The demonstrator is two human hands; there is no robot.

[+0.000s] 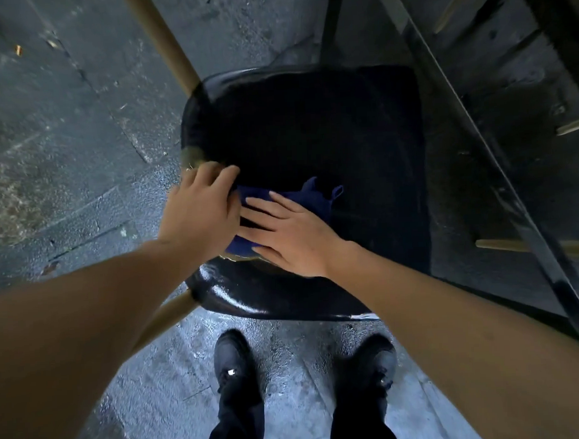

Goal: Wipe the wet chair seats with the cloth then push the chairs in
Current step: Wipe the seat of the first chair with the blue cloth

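Note:
A black chair [310, 125] with a glossy wet seat and wooden legs stands right in front of me. A dark blue cloth [308, 198] lies on the near part of the seat. My right hand [288, 234] presses flat on the cloth, fingers spread and pointing left. My left hand [201, 206] rests on the seat's left edge, its fingers curled over the cloth's left end. The seat's near rim [271, 299] shines with water.
A dark table frame [498, 163] with a black metal bar runs along the right, close to the chair. Further wooden chair legs [572, 125] show under it. Wet stone paving [63, 162] spreads to the left. My two black shoes [236, 367] stand just behind the chair.

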